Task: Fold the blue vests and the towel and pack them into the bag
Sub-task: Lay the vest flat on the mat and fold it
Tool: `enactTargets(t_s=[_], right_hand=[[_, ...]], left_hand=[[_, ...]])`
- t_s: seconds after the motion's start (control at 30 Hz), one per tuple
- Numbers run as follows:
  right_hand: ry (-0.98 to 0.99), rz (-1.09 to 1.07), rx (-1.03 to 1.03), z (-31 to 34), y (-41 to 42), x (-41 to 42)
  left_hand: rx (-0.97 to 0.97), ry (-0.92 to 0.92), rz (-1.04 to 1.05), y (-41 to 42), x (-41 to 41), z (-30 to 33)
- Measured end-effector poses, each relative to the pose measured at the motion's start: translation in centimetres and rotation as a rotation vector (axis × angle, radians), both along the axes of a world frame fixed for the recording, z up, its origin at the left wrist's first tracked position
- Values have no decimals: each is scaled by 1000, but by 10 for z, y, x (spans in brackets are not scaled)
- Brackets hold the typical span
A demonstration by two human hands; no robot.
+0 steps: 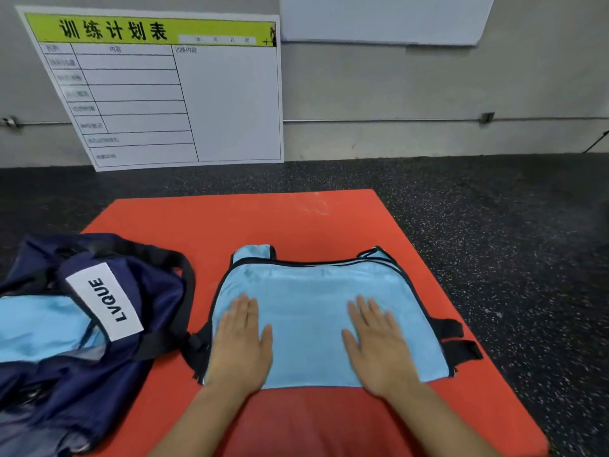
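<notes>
Item: blue vest [316, 311], folded, on red mat [263, 219].
Left hand [239, 344] and right hand [375, 344] lay flat on it, apart, fingers straight, gripping nothing. Risk: side straps [459, 338] stuck out and might snag; the fold might spring open once lifted toward the navy bag [99, 311], beside it.

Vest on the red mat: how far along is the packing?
Some light blue fabric already lies inside the open bag. In hand: both hands, left and right, press flat on a folded vest on the mat. Left: putting this vest into the bag. Whether the towel is packed, I cannot tell.
</notes>
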State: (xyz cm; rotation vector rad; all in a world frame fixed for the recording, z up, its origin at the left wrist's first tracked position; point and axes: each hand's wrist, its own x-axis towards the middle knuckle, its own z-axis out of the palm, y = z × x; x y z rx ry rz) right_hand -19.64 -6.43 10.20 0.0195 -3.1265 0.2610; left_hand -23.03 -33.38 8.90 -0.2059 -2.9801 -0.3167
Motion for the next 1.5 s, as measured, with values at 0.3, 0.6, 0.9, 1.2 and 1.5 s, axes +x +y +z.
enactTargets(t_s=[0.3,0.6,0.9,1.2,1.5], right_hand=[[-43,-162,182,20,66,7],[18,299,-55,62,-53,-64],[-250,418,-268,55,-135,-172],[-110,410,-197,35,-125,-206],[-27,-66,-115,43,-28,-253]], left_hand=[[-4,-27,151,-37,-4,11],[-23,-20,85,-34,-16,15],[-78,1,23,-45,-40,16],[-30,-9,6,-35,-81,30],[12,27,-63,-28,-76,26]])
